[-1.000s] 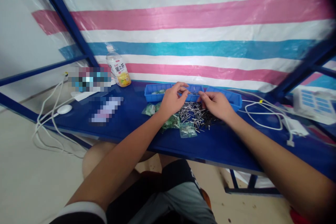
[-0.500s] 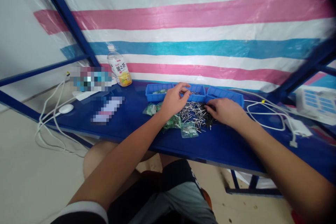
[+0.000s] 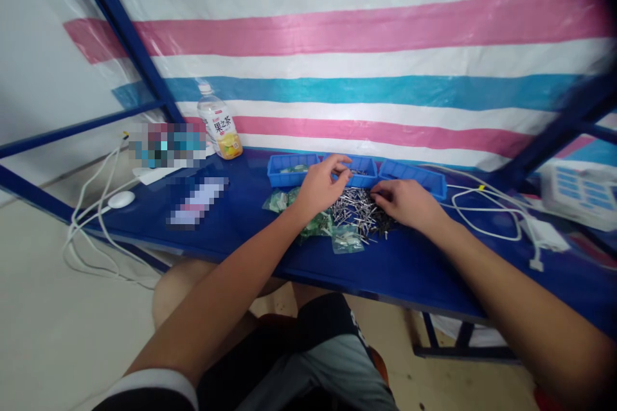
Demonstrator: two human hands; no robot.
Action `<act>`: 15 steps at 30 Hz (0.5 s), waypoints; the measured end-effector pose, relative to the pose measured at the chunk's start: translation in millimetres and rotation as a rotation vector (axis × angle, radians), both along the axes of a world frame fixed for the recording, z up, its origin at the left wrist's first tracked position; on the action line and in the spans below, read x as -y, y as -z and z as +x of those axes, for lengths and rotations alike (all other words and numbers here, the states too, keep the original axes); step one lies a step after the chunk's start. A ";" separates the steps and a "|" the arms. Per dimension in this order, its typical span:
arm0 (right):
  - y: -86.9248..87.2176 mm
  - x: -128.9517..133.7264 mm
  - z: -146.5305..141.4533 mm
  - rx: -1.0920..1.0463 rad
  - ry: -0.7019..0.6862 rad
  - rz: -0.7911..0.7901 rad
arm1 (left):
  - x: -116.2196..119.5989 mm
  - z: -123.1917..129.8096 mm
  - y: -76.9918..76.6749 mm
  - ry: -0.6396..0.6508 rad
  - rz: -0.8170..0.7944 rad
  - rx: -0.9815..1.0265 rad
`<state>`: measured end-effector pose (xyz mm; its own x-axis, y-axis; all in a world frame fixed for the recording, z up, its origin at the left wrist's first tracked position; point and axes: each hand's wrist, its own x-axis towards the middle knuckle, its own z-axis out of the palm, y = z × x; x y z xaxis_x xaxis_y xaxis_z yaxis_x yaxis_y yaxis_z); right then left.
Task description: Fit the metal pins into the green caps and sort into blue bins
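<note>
A loose pile of small silver metal pins (image 3: 354, 209), with darker ones at its right side, lies on the blue table. My left hand (image 3: 324, 185) hovers above the pile's left edge, fingers curled and thumb near the fingertips; whatever may be between them is too small to make out. At the pile's upper right, my right hand (image 3: 400, 200) has its fingertips pressed together among the pieces. Behind the hands stand a left blue tray (image 3: 276, 178), a middle blue tray (image 3: 370, 181) holding some pins, and a right blue tray (image 3: 436, 187). Green-tinted plastic bags (image 3: 348, 241) lie around the pile.
A drink bottle (image 3: 224, 131) stands at the back left, near a blurred-out flat item (image 3: 198, 202). White cables (image 3: 486, 210) and an adapter (image 3: 549, 236) lie at the right, beside a white box (image 3: 581, 196). Blue frame posts rise at both sides.
My right hand has shifted slightly left over the pile. My left hand has hardly moved.
</note>
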<state>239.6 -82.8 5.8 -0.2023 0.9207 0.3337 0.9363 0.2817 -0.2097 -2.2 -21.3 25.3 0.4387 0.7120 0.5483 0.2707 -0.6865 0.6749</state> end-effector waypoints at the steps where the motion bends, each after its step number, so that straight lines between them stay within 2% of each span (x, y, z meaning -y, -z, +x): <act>1: -1.5 0.4 -0.9 -0.016 -0.006 0.012 | -0.1 0.0 0.2 -0.002 0.001 -0.008; 4: -9.0 3.7 -6.9 -0.144 -0.039 0.098 | -0.3 0.3 1.6 0.018 0.006 -0.043; 6: -13.6 6.7 -12.9 -0.297 -0.074 0.146 | 0.0 0.6 2.7 0.084 0.003 -0.076; 9: -14.8 9.6 -21.3 -0.554 -0.118 0.109 | 0.9 1.0 4.0 0.180 -0.021 -0.106; 11: -12.1 9.5 -25.0 -0.671 -0.133 0.058 | 0.9 1.2 4.6 0.191 -0.040 -0.105; 15: -6.8 7.1 -27.9 -0.693 -0.121 0.042 | -1.3 1.2 4.1 0.187 -0.021 -0.114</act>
